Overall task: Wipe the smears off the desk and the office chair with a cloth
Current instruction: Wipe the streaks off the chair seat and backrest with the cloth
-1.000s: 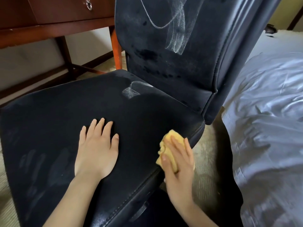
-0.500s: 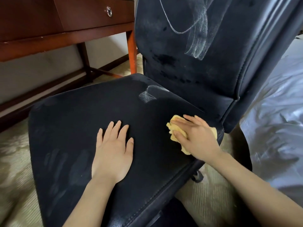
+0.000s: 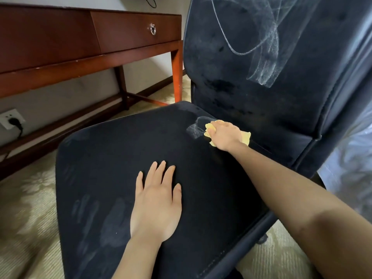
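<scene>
A dark blue office chair fills the view; its seat (image 3: 120, 154) lies flat below me and its backrest (image 3: 241, 67) rises at the right. My left hand (image 3: 156, 202) rests flat on the seat with straight fingers. My right hand (image 3: 224, 134) grips a yellow cloth (image 3: 246, 136) at the back of the seat, against a white smear (image 3: 195, 128). White chalky smears (image 3: 259, 47) loop across the backrest. Faint pale marks (image 3: 108, 224) show on the seat left of my left hand.
A brown wooden desk (image 3: 60, 63) with a drawer and ring pull (image 3: 153, 29) stands at the back left, its legs near the chair. A wall socket with a plug (image 3: 12, 119) sits low on the left. Patterned beige carpet (image 3: 26, 218) lies below, white bedding (image 3: 350, 162) at the right.
My right hand moved the cloth from the seat's right front edge to the back of the seat, up to the white smear. My left hand stayed flat on the seat.
</scene>
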`<move>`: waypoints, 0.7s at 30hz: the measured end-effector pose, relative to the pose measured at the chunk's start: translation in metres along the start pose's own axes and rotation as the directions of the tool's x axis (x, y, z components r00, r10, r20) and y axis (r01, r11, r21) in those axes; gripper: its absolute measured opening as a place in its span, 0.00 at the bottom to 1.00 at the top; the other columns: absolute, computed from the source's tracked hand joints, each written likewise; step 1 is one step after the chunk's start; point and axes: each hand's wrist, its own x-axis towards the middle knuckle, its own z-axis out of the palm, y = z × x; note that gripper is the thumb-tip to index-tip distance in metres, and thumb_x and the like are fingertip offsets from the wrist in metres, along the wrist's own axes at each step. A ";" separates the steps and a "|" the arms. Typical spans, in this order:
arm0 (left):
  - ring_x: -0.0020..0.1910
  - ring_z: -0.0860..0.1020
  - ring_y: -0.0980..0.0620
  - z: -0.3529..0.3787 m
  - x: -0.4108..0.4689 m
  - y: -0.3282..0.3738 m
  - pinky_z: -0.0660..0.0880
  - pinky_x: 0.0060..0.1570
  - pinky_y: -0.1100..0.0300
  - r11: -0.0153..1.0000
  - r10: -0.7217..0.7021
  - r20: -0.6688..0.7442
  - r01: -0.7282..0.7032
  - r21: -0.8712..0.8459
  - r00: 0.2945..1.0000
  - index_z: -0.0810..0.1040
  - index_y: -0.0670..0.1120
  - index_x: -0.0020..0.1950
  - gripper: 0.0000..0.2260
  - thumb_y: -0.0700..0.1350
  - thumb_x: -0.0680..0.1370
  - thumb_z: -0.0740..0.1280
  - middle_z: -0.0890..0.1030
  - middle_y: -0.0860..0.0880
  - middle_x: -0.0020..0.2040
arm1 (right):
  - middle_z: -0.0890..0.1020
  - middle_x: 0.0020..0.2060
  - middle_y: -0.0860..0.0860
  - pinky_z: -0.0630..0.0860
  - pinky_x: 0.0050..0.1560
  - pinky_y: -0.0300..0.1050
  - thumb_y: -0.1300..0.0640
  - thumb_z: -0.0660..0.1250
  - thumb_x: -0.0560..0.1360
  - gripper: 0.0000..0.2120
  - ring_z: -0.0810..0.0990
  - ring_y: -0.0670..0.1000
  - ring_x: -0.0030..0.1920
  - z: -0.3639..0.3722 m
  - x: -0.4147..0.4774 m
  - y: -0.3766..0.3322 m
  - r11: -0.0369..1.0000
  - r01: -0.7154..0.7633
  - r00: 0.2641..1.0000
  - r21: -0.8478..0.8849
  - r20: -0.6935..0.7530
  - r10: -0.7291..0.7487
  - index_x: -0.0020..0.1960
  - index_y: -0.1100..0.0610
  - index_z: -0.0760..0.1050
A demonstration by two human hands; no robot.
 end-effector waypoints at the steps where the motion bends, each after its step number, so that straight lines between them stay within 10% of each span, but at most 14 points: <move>1: 0.76 0.40 0.59 0.000 0.000 0.000 0.32 0.72 0.58 1.000 -0.003 -0.002 0.003 0.002 1.000 0.51 0.53 0.78 0.23 0.53 0.82 0.46 0.49 0.56 0.78 | 0.72 0.67 0.52 0.65 0.63 0.49 0.50 0.49 0.82 0.20 0.70 0.55 0.66 0.002 0.004 -0.008 1.000 0.028 1.000 0.006 0.012 -0.028 0.70 0.52 0.67; 13: 0.76 0.42 0.58 -0.001 0.002 -0.003 0.30 0.70 0.61 1.000 0.001 -0.015 -0.001 0.030 1.000 0.52 0.52 0.78 0.23 0.53 0.82 0.48 0.51 0.55 0.78 | 0.70 0.68 0.44 0.63 0.67 0.46 0.48 0.54 0.81 0.19 0.69 0.48 0.67 0.002 -0.046 -0.029 0.810 0.561 0.818 0.170 0.036 -0.574 0.72 0.47 0.66; 21: 0.76 0.42 0.58 -0.004 0.001 -0.009 0.28 0.70 0.61 1.000 -0.013 -0.025 0.013 0.027 1.000 0.54 0.51 0.78 0.24 0.54 0.82 0.49 0.53 0.55 0.78 | 0.71 0.68 0.42 0.67 0.66 0.47 0.49 0.55 0.81 0.19 0.65 0.47 0.70 -0.023 -0.076 0.037 0.860 0.501 0.855 0.098 0.094 -0.510 0.71 0.44 0.65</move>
